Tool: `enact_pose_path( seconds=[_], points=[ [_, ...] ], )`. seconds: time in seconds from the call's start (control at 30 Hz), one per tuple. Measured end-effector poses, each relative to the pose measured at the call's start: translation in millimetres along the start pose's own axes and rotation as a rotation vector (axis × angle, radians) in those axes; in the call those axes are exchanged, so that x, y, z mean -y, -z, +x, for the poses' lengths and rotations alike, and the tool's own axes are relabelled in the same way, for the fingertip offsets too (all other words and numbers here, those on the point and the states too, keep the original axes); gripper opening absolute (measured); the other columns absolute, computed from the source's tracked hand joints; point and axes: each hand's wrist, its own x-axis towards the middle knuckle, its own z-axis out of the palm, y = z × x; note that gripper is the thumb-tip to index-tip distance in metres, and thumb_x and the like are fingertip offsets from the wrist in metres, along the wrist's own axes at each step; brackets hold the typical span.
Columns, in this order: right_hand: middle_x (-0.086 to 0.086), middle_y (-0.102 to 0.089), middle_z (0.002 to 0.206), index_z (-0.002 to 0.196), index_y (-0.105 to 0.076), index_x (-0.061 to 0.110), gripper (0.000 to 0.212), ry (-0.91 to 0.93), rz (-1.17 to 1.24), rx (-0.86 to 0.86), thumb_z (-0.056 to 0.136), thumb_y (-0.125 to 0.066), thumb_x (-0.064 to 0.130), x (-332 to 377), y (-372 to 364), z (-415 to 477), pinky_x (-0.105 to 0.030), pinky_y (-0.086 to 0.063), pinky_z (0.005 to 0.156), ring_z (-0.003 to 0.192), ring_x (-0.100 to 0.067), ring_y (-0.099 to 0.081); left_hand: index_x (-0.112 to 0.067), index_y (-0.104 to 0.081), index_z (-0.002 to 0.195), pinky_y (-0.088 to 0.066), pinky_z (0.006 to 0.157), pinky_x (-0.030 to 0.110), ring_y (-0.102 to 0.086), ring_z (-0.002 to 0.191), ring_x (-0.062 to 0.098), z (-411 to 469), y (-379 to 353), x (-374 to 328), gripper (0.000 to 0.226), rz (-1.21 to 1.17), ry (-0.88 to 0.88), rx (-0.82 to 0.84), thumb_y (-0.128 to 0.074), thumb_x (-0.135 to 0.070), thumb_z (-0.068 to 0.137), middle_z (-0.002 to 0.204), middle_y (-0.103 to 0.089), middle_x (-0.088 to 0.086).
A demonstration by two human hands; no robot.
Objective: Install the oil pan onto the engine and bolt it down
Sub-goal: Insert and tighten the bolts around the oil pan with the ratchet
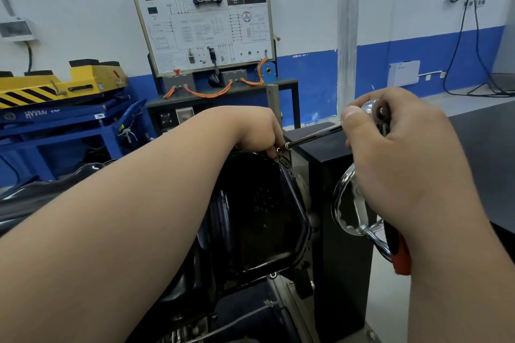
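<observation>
A glossy black oil pan (262, 211) sits on the engine in the middle of the view, its flange facing right. My left hand (256, 131) reaches over the pan's far rim, and its fingertips pinch the socket end (282, 148) of a long extension bar (315, 135) at a flange bolt. My right hand (401, 153) grips the chrome head of a ratchet wrench (374, 108). The ratchet's red and black handle (401, 253) hangs down below my palm. A bolt (272, 275) shows on the pan's near flange.
A chrome handwheel (348, 203) of the engine stand sits under my right hand, beside a black stand column (334, 175). Behind stand a training display board (200, 19) on a table, a yellow lift platform (55, 86) on a blue frame, and a dark bench (487, 153) at right.
</observation>
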Motion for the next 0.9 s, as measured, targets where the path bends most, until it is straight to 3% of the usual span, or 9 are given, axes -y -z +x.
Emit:
enact_pose_path(
  seconds=[0.17,0.4,0.57,0.77,0.9],
  points=[
    [0.012,-0.059,0.068,0.084,-0.057,0.027,0.021,0.005,-0.018,0.019,0.081,-0.043,0.044,0,1,-1,-0.001,-0.035,0.055,0.074,0.008,-0.051,-0.028,-0.073,0.101,-0.044,0.095,0.029,-0.057,0.097,0.009,0,-1,-4,0.039,0.028,-0.018,0.017,-0.049,0.0,0.087,0.077,-0.061,-0.024],
    [0.014,-0.058,0.07,0.084,-0.056,0.028,0.024,0.005,-0.02,0.035,0.078,-0.041,0.046,1,3,-3,0.001,-0.034,0.056,0.076,0.01,-0.05,-0.029,-0.072,0.101,-0.047,0.097,0.035,-0.059,0.099,0.013,-1,-3,-8,0.038,0.088,-0.024,0.057,-0.047,-0.003,0.089,0.091,-0.063,-0.015],
    [0.013,-0.056,0.067,0.085,-0.056,0.027,0.023,0.007,-0.019,0.034,0.08,-0.042,0.044,2,1,-4,-0.001,-0.036,0.056,0.075,0.01,-0.05,-0.03,-0.071,0.105,-0.046,0.094,0.032,-0.057,0.099,0.012,-2,-2,-6,0.047,0.127,-0.009,0.024,-0.04,0.0,0.088,0.102,-0.063,-0.011],
    [0.013,-0.052,0.064,0.087,-0.053,0.03,0.021,0.054,-0.089,0.026,0.079,-0.041,0.045,8,-4,-7,-0.012,-0.039,0.052,0.077,0.003,-0.051,-0.028,-0.073,0.101,-0.046,0.086,0.023,-0.059,0.088,0.001,-3,-1,-1,0.049,0.004,0.003,-0.022,-0.04,0.004,0.084,0.084,-0.064,-0.021],
    [0.012,-0.05,0.068,0.088,-0.05,0.031,0.019,0.071,-0.185,0.15,0.079,-0.04,0.045,12,1,-10,-0.017,-0.035,0.053,0.068,-0.004,-0.05,-0.033,-0.073,0.101,-0.043,0.079,0.02,-0.054,0.08,-0.003,-5,-2,4,0.032,0.012,-0.038,-0.037,-0.056,-0.012,0.083,0.082,-0.059,-0.028]
  ],
)
